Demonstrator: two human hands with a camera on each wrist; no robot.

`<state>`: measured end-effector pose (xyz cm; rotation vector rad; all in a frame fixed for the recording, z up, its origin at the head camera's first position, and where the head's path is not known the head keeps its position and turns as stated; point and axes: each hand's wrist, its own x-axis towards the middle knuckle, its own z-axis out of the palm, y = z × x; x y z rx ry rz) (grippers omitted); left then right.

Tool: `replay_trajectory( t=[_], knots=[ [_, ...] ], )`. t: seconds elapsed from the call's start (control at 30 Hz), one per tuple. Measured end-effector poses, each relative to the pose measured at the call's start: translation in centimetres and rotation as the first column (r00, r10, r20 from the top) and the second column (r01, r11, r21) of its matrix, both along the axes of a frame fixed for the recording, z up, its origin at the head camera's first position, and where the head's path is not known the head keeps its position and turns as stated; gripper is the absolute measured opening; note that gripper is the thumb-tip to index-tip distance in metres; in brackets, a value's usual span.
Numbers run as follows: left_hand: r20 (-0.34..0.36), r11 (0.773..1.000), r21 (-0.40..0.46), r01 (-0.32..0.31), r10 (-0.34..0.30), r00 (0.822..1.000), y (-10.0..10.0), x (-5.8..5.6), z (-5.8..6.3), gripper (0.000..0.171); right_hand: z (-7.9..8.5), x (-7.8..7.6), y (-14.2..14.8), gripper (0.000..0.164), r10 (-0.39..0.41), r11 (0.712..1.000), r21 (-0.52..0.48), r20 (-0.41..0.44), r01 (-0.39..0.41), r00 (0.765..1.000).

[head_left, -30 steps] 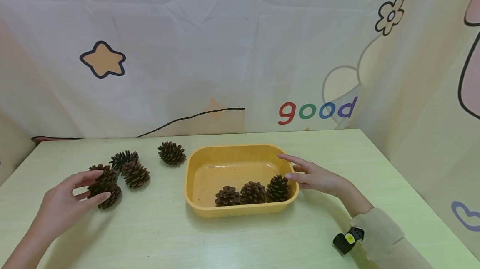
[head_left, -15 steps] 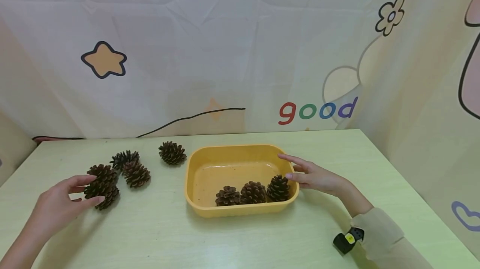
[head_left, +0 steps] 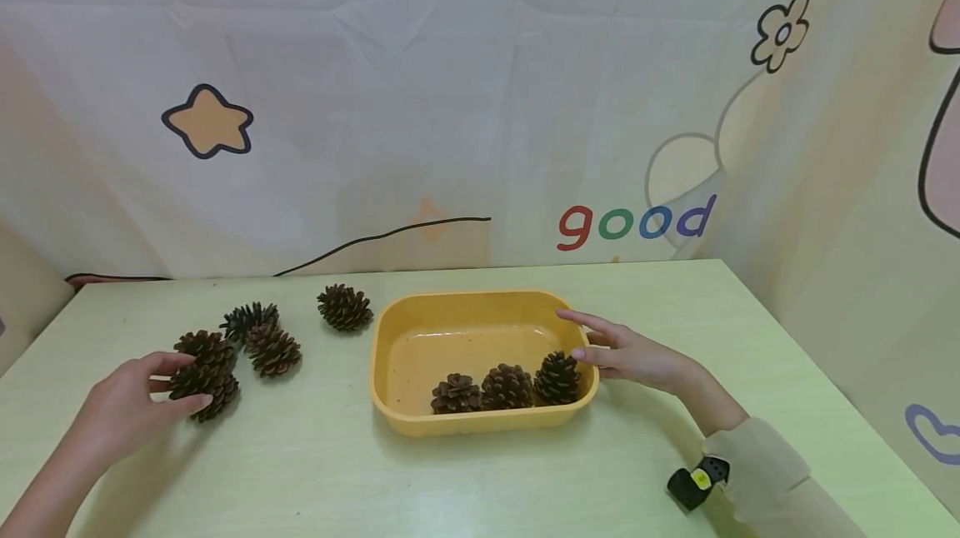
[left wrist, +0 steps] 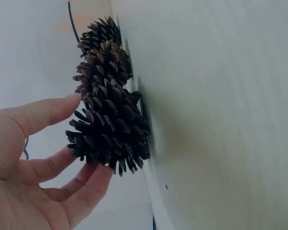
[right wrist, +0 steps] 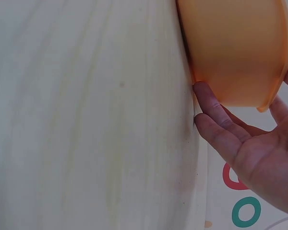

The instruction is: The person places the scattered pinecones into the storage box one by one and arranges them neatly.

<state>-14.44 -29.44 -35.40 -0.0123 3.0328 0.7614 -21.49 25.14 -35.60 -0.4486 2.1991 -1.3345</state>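
Note:
On the left of the table my left hand (head_left: 131,405) curls its thumb and fingers around a pine cone (head_left: 197,380). In the left wrist view this pine cone (left wrist: 110,129) sits between thumb and fingertips, low against the table. Other pine cones crowd just beyond it, such as a brown one (head_left: 272,349) and a darker one (head_left: 247,321). My right hand (head_left: 637,357) grips the right end of a yellow plastic basin (head_left: 465,421), thumb over the rim, some fingers against the outer wall. Three pine cones (head_left: 507,388) lie along the basin's near side.
A single pine cone (head_left: 345,307) lies behind and left of the basin. The pale table (head_left: 315,471) ends at a printed cloth backdrop (head_left: 360,130). A black device (head_left: 697,480) is at the right sleeve.
My left hand first drew slightly left, and the pine cone at its fingers shifted left with it. Its fingers now sit closer around the cone. The right hand and basin stay put.

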Motion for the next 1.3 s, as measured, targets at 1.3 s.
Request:
replay_trajectory(
  t=[1.3],
  knots=[
    [-0.133, 0.994, 0.095, 0.050, -0.037, 0.990, 1.5, 1.5, 0.7, 0.054, 0.0, 0.1, 0.0, 0.064, 0.003, 1.000, 0.006, -0.010, -0.002, 1.000]
  ],
)
